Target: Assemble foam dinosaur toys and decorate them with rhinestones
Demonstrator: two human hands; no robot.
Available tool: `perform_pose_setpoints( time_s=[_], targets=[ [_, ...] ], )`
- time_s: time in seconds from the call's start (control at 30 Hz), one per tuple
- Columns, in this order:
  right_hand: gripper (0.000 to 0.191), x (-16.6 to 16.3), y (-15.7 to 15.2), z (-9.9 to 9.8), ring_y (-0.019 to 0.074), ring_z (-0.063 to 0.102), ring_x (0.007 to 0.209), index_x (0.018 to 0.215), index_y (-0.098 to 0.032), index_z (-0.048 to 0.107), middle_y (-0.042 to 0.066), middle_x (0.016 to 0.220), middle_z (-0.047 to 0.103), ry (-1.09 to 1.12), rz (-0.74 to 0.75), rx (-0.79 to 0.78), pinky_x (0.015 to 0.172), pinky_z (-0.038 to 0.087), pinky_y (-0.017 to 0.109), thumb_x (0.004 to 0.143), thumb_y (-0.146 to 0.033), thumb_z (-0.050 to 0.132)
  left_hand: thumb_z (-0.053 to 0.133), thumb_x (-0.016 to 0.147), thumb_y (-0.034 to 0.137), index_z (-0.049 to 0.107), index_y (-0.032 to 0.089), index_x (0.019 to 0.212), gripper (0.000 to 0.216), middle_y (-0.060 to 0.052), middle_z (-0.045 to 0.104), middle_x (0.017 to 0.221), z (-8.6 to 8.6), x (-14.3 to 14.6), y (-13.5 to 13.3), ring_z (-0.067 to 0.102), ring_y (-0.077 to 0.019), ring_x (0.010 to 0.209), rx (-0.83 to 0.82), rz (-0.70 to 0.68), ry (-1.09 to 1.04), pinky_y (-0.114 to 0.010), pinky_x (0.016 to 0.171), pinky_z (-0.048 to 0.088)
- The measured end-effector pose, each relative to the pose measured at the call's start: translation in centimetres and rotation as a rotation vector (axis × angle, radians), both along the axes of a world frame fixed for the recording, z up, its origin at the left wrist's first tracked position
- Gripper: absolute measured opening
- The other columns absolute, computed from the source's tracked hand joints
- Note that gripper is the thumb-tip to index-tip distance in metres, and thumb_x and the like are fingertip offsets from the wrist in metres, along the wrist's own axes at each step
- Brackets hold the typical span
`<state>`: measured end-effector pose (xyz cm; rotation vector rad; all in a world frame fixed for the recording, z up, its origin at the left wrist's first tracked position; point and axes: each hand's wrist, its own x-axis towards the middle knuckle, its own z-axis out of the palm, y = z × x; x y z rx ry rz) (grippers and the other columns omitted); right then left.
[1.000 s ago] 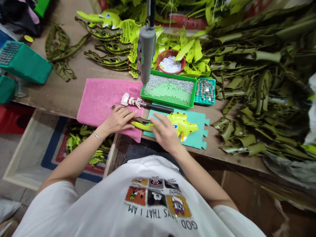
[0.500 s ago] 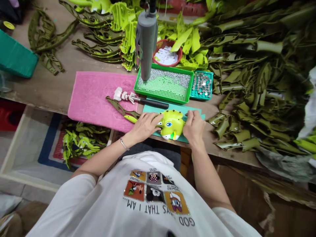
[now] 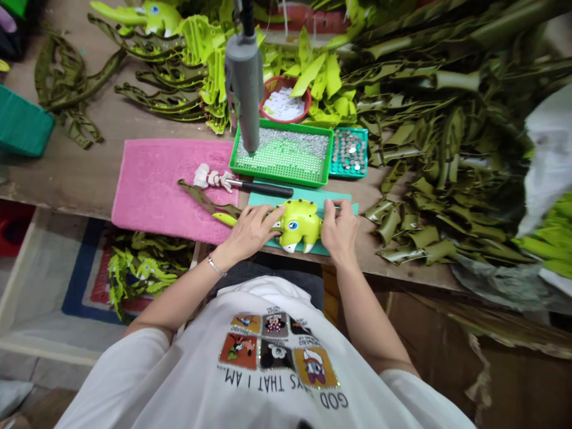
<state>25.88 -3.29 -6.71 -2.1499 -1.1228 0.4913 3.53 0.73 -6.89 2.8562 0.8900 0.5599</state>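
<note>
Toy (image 3: 298,224), at six o'clock from the green tray (image 3: 277,177), looks light, stiff, slick; hold both ends. Left hand (image 3: 251,231) pinches it at nine o'clock; right hand (image 3: 339,231) curls at three, grip unclear.

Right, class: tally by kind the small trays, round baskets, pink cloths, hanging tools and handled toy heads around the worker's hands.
Small trays: 2 (green tray, teal tray)
Round red basket: 1
Pink cloth: 1
Hanging tool: 1
Handled toy head: 1
Total: 6
</note>
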Motion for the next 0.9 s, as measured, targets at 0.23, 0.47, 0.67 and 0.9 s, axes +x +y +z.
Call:
perform_pose_setpoints(
  time_s=[0.23,0.47,0.67,0.9],
  targets=[
    [0.023,-2.3,1.1,1.3,0.0189,0.054,0.062,0.081,-0.025,0.050,-0.001,0.064,0.057,0.180,0.079,0.126,0.064,0.039,0.031,0.091,-0.045,0.045,0.057,0.097,0.028,0.034,0.024,0.151,0.059,-0.013,0.065,0.113,1.2,-3.3,1.3,0.062,-0.0273,0.104,0.059,-0.003,-0.071,-0.041,0.088,0.047],
    [0.022,-1.6,2.3,1.4,0.0189,0.061,0.072,0.088,-0.022,0.061,0.003,0.077,0.069,0.198,0.383,0.096,0.073,0.046,0.032,0.091,-0.041,0.050,0.049,0.098,0.026,0.041,0.022,0.146,0.049,-0.017,0.061,0.125,1.4,-5.5,2.3,0.059,-0.0307,0.114,-0.034,0.041,0.075,-0.051,0.100,0.043],
    [0.026,10.4,6.5,2.4,0.0265,0.062,0.100,0.097,-0.020,0.067,0.011,0.104,0.070,-0.255,0.133,0.168,0.096,0.045,0.047,0.084,-0.015,0.045,0.061,0.089,0.047,0.022,0.022,0.157,0.082,-0.024,0.025,0.160,1.7,-3.0,-0.7,0.031,-0.0425,0.145,-0.183,0.196,0.047,-0.069,0.115,0.015],
    [0.026,16.5,13.4,0.6,0.0298,0.059,0.108,0.102,-0.016,0.066,0.015,0.104,0.068,-0.277,0.029,-0.005,0.103,0.041,0.054,0.082,-0.014,0.050,0.066,0.083,0.044,0.019,0.020,0.158,0.092,-0.028,0.013,0.163,1.2,-1.9,-1.2,0.030,-0.0473,0.145,-0.206,0.227,0.088,-0.070,0.114,0.015]
  ],
)
